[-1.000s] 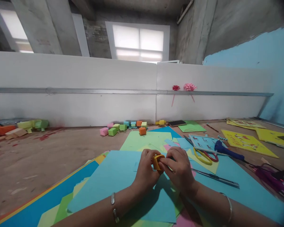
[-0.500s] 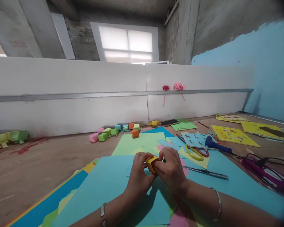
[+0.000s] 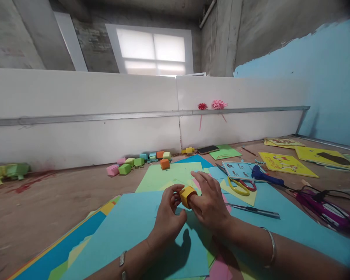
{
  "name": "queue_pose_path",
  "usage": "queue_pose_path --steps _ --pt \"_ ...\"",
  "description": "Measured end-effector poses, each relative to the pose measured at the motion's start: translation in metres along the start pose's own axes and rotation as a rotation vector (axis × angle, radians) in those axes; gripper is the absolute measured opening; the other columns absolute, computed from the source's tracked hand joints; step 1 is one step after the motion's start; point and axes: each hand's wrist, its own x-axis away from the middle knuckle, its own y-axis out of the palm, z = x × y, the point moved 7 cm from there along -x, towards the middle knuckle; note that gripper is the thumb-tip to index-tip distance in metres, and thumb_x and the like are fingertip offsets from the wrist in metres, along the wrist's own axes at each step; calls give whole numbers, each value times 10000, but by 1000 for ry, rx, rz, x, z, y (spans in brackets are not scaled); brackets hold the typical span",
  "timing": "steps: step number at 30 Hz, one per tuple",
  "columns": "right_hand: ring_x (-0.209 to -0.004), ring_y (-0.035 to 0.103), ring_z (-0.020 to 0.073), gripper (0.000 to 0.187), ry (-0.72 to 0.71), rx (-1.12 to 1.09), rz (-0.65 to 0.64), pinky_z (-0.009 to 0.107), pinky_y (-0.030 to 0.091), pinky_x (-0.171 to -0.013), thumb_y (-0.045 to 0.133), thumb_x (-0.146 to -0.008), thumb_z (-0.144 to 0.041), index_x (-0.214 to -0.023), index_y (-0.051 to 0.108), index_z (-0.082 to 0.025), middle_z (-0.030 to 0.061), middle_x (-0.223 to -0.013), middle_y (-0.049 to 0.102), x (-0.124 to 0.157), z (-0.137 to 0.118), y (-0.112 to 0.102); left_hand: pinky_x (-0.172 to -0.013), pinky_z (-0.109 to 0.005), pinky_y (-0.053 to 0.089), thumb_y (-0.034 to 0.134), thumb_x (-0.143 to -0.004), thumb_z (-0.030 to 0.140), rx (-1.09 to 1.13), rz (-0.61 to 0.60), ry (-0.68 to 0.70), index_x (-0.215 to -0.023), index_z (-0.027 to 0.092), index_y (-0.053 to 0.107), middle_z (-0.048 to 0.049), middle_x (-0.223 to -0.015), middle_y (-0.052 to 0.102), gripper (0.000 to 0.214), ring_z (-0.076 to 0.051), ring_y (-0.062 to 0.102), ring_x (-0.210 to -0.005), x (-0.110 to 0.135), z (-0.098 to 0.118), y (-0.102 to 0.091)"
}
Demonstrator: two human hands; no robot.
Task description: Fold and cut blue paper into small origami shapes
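A small yellow-orange folded paper cube is held up between both hands above a sheet of light blue paper. My left hand curls its fingers against the cube's left side. From the right, my right hand pinches the cube with thumb and lower fingers while the index finger sticks out over it. Each wrist wears a metal bangle.
Several coloured paper sheets overlap on the brown table. A row of paper cubes lies by the white partition. Yellow-handled scissors, a craft knife, a blue glue gun, a purple tool with cables and a phone lie right.
The view has swung slightly right. Both hands turned the cube and lifted it a little; my right index finger has stretched out.
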Motion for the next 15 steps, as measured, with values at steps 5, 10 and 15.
queue_pose_path --steps 5,10,15 --pt "-1426 210 356 229 103 -39 -262 598 242 -1077 497 -915 -297 -820 673 -184 138 -1574 260 2 2 12 -804 -322 486 486 -456 100 160 36 -171 -1004 224 546 -33 -956 601 564 -223 609 -940 -2 -3 -5" --pt "-1448 166 361 373 163 -91 -405 639 240 -1078 408 -974 -373 -804 684 -188 95 -1602 211 5 1 19 -717 -301 464 488 -453 129 207 43 -256 -1019 211 512 -38 -937 567 573 -213 585 -889 -3 -12 -8" --pt "-1449 158 370 375 155 -109 -406 677 253 -1057 409 -976 -354 -766 668 -184 94 -1597 224 8 -1 23 -681 -310 456 481 -460 154 167 44 -266 -1020 204 502 -46 -929 534 562 -215 561 -868 -2 -15 -9"
